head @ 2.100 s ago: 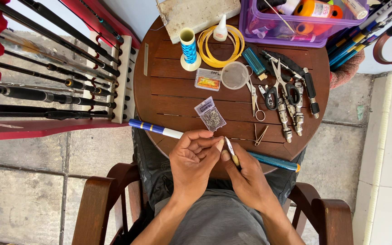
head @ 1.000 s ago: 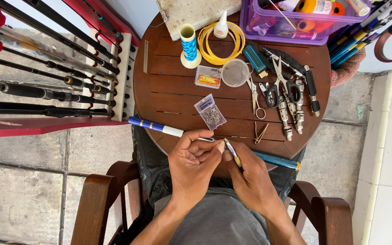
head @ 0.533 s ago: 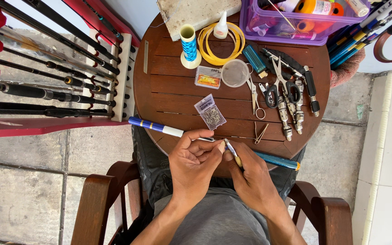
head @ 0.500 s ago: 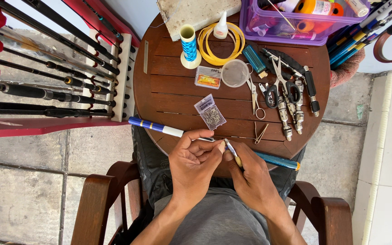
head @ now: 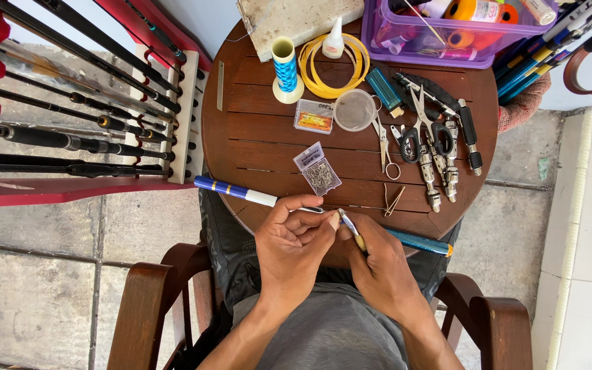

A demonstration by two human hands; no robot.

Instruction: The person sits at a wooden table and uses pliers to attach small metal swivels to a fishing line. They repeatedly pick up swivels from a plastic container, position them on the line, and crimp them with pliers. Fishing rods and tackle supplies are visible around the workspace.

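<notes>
Hands meet at table's 6 o'clock edge: left hand (head: 292, 243) pinched on the long blue-and-white rod (head: 241, 193), axis running 10-to-4 o'clock, right hand (head: 378, 264) closed on a small pale-handled tool (head: 351, 228), apparently touching it.

Blue-and-white banded rod (head: 241, 192), brown wooden table (head: 255, 137), purple bin (head: 440, 44), yellow line coil (head: 334, 68), red rack (head: 70, 192)

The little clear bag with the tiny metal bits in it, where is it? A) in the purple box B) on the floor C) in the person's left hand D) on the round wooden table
D: the little clear bag lies flat on the round wooden table, just beyond the left hand, which is not touching it.
</notes>
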